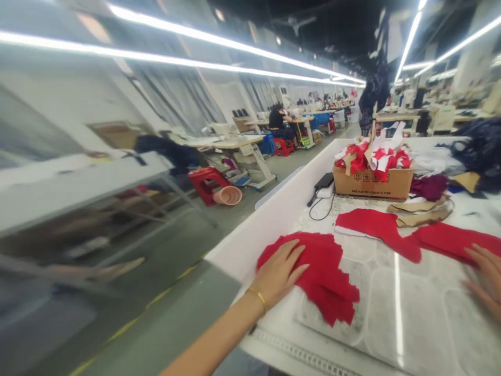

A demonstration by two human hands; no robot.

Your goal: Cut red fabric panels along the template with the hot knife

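Observation:
My left hand (279, 269) lies on a fanned stack of red fabric pieces (326, 279) at the near left of the table, its fingers spread and stretched out. At the right edge of the view, my right hand (485, 279) is partly cut off and a little blurred. Its fingers are apart, beside or on the edge of a long red fabric piece (450, 240); whether it touches cannot be made out. Another red piece with a white edge (368, 224) lies behind, meeting the long one.
A cardboard box (371, 185) heaped with red, white and tan scraps stands at the back. Left of it sits a black device (324, 181) with a cable. Tan strips (425, 211) and dark fabric (483, 151) lie to the right. A white raised panel (270, 222) borders the table's left side.

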